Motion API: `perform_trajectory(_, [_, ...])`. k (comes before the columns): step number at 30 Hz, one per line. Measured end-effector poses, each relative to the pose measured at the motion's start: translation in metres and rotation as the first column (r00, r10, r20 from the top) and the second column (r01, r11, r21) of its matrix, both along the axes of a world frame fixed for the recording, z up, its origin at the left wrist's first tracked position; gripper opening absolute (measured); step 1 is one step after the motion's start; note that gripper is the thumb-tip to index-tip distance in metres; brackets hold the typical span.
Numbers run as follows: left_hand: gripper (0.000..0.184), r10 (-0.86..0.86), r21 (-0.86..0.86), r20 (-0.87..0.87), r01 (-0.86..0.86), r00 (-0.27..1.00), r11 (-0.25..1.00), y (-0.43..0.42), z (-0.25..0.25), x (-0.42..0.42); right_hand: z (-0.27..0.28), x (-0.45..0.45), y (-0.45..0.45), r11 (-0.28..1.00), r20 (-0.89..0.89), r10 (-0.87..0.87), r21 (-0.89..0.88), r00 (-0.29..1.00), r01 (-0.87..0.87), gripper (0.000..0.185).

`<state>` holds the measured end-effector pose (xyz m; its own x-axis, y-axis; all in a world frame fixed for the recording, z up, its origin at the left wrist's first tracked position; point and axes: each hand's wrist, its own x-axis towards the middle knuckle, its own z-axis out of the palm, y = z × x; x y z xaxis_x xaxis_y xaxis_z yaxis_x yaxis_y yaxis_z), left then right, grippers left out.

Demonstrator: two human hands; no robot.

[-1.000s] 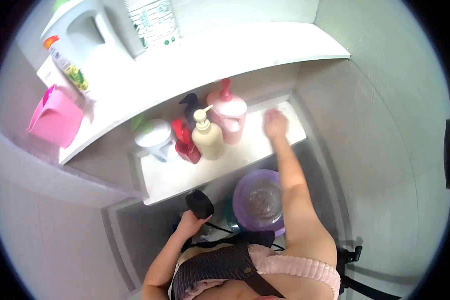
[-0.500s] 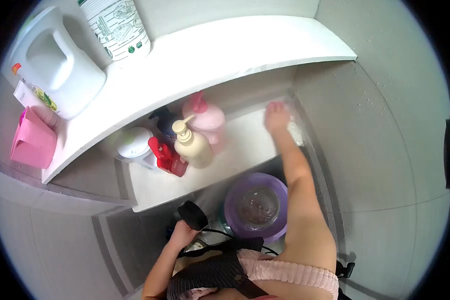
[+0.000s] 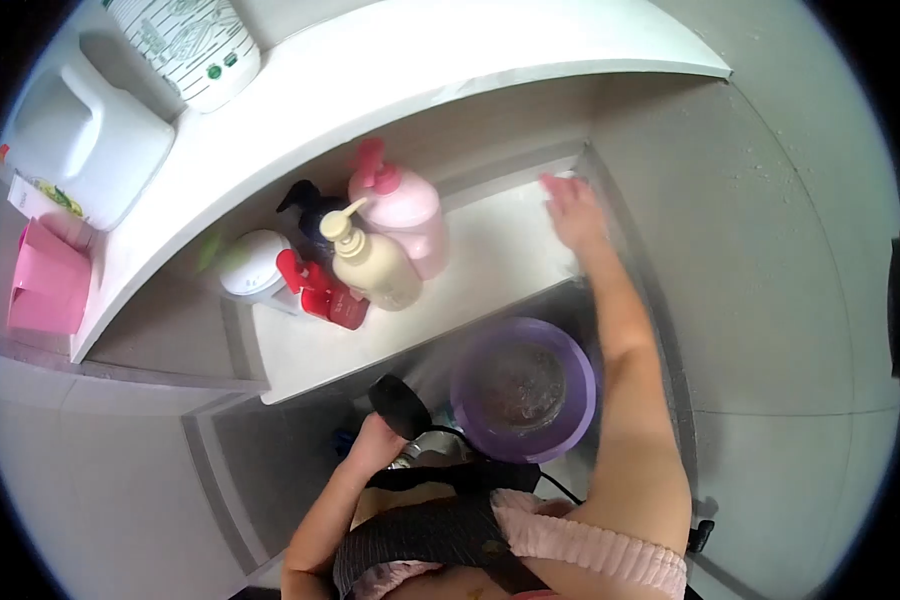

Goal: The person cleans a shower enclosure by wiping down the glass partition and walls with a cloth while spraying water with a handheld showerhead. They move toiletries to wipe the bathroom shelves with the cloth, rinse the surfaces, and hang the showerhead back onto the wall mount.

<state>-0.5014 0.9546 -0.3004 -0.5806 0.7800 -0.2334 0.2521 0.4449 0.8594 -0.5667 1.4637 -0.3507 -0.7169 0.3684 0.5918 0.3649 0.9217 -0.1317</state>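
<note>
My left hand (image 3: 375, 445) grips a black shower head (image 3: 400, 405) low in the view, its wide end tilted up toward the shelf. My right hand (image 3: 576, 212) reaches to the right end of the lower white shelf (image 3: 505, 235). Its fingers are stretched out against the wet surface near the back corner, with nothing seen in them. On the left half of that shelf stand a pink pump bottle (image 3: 402, 210), a cream pump bottle (image 3: 378, 268), a red bottle (image 3: 322, 295), a dark pump bottle (image 3: 312, 215) and a white tub (image 3: 253, 262).
A purple basin (image 3: 580, 400) with water in it stands below the shelf. The curved upper shelf (image 3: 390, 70) holds a large white jug (image 3: 130, 160), a white bottle with green print (image 3: 190, 50) and a pink cup (image 3: 48, 280). Tiled wall (image 3: 760, 270) rises on the right.
My right hand has slid slightly right along the shelf, and a whitish patch beside it is gone. The shower head has shifted a little right and down. The whole view has tilted.
</note>
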Motion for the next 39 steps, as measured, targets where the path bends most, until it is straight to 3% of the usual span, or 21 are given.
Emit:
perform_trajectory(3, [0.03, 0.004, -0.063, -0.099, -0.01, 0.995, 0.998, -0.022, -0.002, 0.004, 0.002, 0.008, -0.043, 0.996, 0.018, 0.066, -0.057, 0.998, -0.064, 0.056])
perform_trajectory(5, [0.029, 0.152, -0.055, 0.032, -0.15, 0.988, 0.987, -0.027, 0.002, 0.007, 0.019, 0.01, -0.111, 0.954, 0.027, 0.263, -0.159, 0.964, -0.255, 0.053])
perform_trajectory(7, [0.029, 0.159, -0.076, 0.063, -0.154, 0.985, 0.985, -0.03, -0.002, 0.006, 0.006, 0.018, -0.17, 0.914, -0.059, 0.341, -0.211, 0.938, -0.345, 0.041])
perform_trajectory(8, [0.029, 0.175, -0.096, 0.08, -0.167, 0.981, 0.981, -0.028, -0.003, 0.004, 0.007, 0.034, -0.189, 0.918, -0.025, 0.365, -0.154, 0.931, -0.365, 0.035])
perform_trajectory(10, [0.028, 0.165, -0.092, 0.088, -0.157, 0.982, 0.983, -0.024, 0.01, 0.002, 0.026, 0.055, -0.174, 0.825, 0.196, 0.49, -0.42, 0.849, -0.379, 0.036])
perform_trajectory(12, [0.027, 0.148, -0.073, 0.048, -0.144, 0.988, 0.987, -0.029, 0.012, 0.001, 0.016, 0.069, -0.134, 0.915, 0.302, 0.392, -0.226, 0.869, -0.334, 0.039])
perform_trajectory(14, [0.026, 0.179, -0.058, 0.042, -0.177, 0.983, 0.983, -0.04, 0.013, 0.003, 0.024, 0.068, -0.101, 0.965, 0.334, 0.172, -0.247, 0.927, -0.09, 0.043])
perform_trajectory(16, [0.026, 0.233, -0.044, 0.026, -0.231, 0.972, 0.972, -0.055, 0.018, 0.004, 0.012, 0.054, -0.087, 0.978, 0.226, -0.015, -0.199, 0.974, 0.061, 0.045])
perform_trajectory(17, [0.026, 0.243, -0.065, -0.01, -0.244, 0.97, 0.968, -0.064, 0.021, 0.005, 0.001, 0.044, -0.096, 0.979, 0.223, 0.021, -0.202, 0.975, 0.025, 0.045])
perform_trajectory(19, [0.026, 0.292, -0.084, -0.048, -0.296, 0.955, 0.952, -0.081, 0.024, 0.009, -0.007, 0.036, -0.13, 0.975, 0.083, -0.088, -0.198, 0.993, 0.103, 0.047])
perform_trajectory(22, [0.025, 0.412, -0.105, -0.066, -0.417, 0.909, 0.903, -0.107, 0.019, 0.008, -0.01, 0.044, -0.221, 0.982, 0.009, 0.072, -0.177, 0.997, -0.069, 0.043])
perform_trajectory(24, [0.024, 0.554, -0.083, 0.008, -0.552, 0.832, 0.83, -0.118, 0.021, 0.005, -0.013, 0.049, -0.272, 0.976, -0.072, 0.118, -0.175, 0.99, -0.129, 0.042])
perform_trajectory(28, [0.024, 0.621, -0.037, 0.038, -0.62, 0.783, 0.784, -0.14, 0.026, 0.002, -0.001, 0.048, -0.341, 0.929, -0.18, 0.288, -0.187, 0.941, -0.32, 0.035])
perform_trajectory(31, [0.025, 0.648, 0.059, 0.046, -0.65, 0.76, 0.758, -0.155, 0.024, 0.006, 0.008, 0.035, -0.383, 0.879, -0.138, 0.438, -0.142, 0.888, -0.455, 0.031])
perform_trajectory(33, [0.025, 0.659, 0.033, 0.045, -0.661, 0.751, 0.75, -0.165, 0.024, 0.008, 0.008, 0.021, -0.416, 0.831, -0.106, 0.531, -0.133, 0.841, -0.541, 0.03])
perform_trajectory(35, [0.025, 0.661, 0.005, 0.045, -0.662, 0.749, 0.75, -0.17, 0.025, 0.01, -0.001, -0.005, -0.452, 0.734, -0.074, 0.672, -0.061, 0.737, -0.676, 0.033])
perform_trajectory(37, [0.026, 0.674, 0.013, -0.024, -0.674, 0.738, 0.739, -0.172, 0.026, 0.011, -0.005, -0.038, -0.476, 0.605, -0.142, 0.774, -0.122, 0.618, -0.787, 0.038])
perform_trajectory(39, [0.026, 0.676, 0.019, -0.023, -0.676, 0.736, 0.737, -0.175, 0.028, 0.013, 0.011, -0.068, -0.498, 0.622, -0.066, 0.778, -0.054, 0.625, -0.781, 0.037])
